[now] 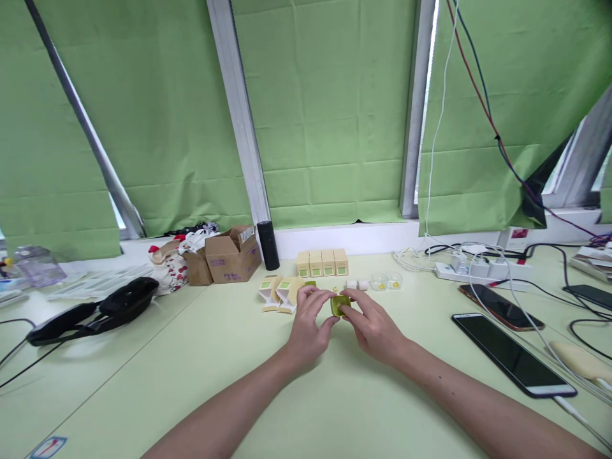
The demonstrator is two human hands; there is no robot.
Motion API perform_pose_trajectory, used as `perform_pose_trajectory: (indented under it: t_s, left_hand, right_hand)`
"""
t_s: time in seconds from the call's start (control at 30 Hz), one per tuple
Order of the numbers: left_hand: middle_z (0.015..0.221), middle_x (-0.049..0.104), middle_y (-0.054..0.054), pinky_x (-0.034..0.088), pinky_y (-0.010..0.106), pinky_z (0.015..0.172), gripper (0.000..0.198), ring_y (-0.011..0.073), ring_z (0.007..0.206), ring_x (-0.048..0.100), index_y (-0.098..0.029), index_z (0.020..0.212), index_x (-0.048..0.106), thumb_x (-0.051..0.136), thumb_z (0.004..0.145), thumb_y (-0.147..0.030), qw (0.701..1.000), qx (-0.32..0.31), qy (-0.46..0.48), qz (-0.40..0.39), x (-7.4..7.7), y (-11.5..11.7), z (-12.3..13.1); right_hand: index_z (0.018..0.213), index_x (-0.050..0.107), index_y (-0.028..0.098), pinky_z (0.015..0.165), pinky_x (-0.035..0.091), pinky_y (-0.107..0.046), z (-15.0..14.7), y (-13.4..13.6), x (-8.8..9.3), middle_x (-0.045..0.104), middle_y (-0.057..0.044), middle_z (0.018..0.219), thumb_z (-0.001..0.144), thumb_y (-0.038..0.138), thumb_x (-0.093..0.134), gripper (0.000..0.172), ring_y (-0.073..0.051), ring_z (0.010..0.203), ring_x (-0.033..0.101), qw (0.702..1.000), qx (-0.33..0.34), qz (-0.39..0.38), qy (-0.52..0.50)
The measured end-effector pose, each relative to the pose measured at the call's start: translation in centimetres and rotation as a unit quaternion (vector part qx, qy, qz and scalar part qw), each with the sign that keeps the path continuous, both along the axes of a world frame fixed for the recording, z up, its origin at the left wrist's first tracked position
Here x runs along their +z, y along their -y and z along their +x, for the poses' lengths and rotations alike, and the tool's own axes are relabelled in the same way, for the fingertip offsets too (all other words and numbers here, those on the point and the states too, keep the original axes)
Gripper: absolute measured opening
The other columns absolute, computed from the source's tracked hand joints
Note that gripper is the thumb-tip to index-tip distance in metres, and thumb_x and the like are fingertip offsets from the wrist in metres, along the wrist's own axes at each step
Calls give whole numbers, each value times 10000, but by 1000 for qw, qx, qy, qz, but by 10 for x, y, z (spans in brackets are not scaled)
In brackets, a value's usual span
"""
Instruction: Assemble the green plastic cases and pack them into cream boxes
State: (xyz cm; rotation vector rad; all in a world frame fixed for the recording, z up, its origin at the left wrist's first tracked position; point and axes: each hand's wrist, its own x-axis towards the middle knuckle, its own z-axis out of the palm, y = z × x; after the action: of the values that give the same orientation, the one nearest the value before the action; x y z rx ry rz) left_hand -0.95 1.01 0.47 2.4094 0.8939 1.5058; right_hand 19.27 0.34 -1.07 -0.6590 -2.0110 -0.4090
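A small olive-green square case (pixel 339 305) sits between my two hands just above the pale green table (pixel 201 370). My left hand (pixel 310 322) pinches its left side with thumb and fingers. My right hand (pixel 371 325) grips its right side the same way. Behind my hands lie two unfolded cream cartons (pixel 280 293). A row of several upright cream boxes with green labels (pixel 322 262) stands further back. Small white and clear pieces (pixel 377 282) lie to their right.
A brown cardboard box (pixel 233 255), a black cylinder (pixel 268 245) and a patterned bag (pixel 172 268) stand at the back left. A black headset (pixel 95 312) lies left. Two phones (pixel 511 354) (pixel 500 306), a power strip (pixel 478 271) and cables fill the right side.
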Motion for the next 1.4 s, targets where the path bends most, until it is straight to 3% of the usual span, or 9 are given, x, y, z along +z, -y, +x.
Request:
perform_pose_trajectory:
  t_s: [0.5,0.77,0.93,1.07,1.4]
  left_hand:
    - [1256,691,95,450,551,1080,428,310,1247,478,-268,1322,641,698,912,-163,1000,5,-2,-13,-3,-2,-1]
    - [1239,645,100,466,501,1090,418,286,1255,499,-286,1336,628,704,928,-242,999,19,20,-37,-1,-2,0]
    - [1189,635,112,483,487,1073,261,286,1243,512,-258,1230,689,643,976,-293,998,13,27,-50,1,-3,0]
    - [1146,627,110,502,478,1046,206,278,1201,540,-238,1164,709,618,979,-256,997,12,38,-69,1,-5,0]
    - [1085,617,96,535,433,973,160,262,1142,573,-236,1087,747,654,960,-265,994,8,54,-94,-1,-7,1]
  right_hand:
    - [1330,566,211,857,628,-481,0,0,1,604,-192,1310,1013,68,442,369,-314,1159,650,999,1,-34,2]
    - [1451,472,256,1030,599,-540,1,3,1,587,-169,1415,1029,156,499,434,-314,1340,588,992,23,-96,-75]
    - [1328,540,263,869,660,-463,-2,1,1,628,-149,1316,1035,199,514,301,-302,1240,634,978,61,-135,-146]
    - [1306,544,255,813,659,-412,-4,2,2,618,-136,1289,1048,219,493,266,-225,981,705,962,78,-183,-185]
    - [1271,570,252,605,624,-303,-5,0,-1,647,-96,1180,1073,291,448,236,-134,671,681,941,97,-230,-227]
